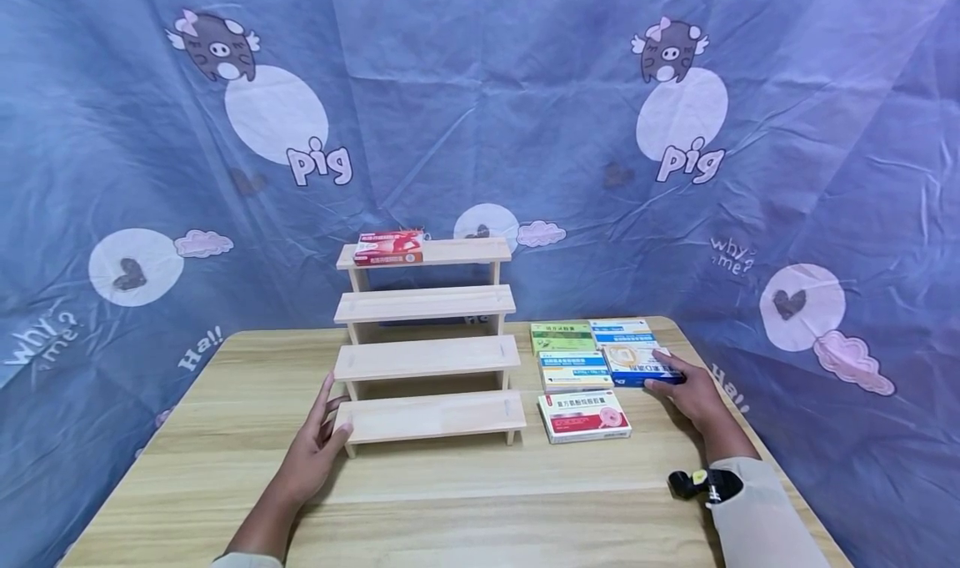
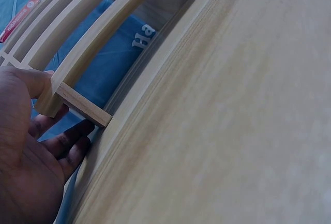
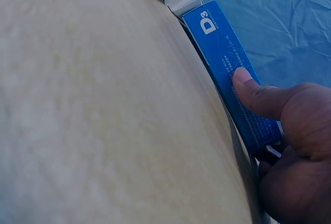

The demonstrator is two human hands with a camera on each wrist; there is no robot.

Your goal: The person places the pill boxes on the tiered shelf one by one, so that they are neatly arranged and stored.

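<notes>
A four-tier wooden step rack point(image 1: 427, 358) stands left of centre on the table. My left hand point(image 1: 311, 451) holds the left end of its lowest board, thumb on the board and the other fingers around the side; the left wrist view shows the hand point(image 2: 31, 146) at the board end by a short leg point(image 2: 85, 105). At the right, my right hand point(image 1: 693, 393) grips a blue and white medicine box point(image 1: 630, 366) by its right end. In the right wrist view the thumb presses the blue side of this box point(image 3: 222, 53), marked D3; the other fingers are partly hidden.
A red medicine box point(image 1: 388, 248) lies on the rack's top tier. Right of the rack lie a green box point(image 1: 561, 337), a blue-white box point(image 1: 576, 371), another blue-white box point(image 1: 622, 331) behind the held one, and a red-white box point(image 1: 585, 418) in front. A blue cloth point(image 1: 480, 118) hangs behind the table.
</notes>
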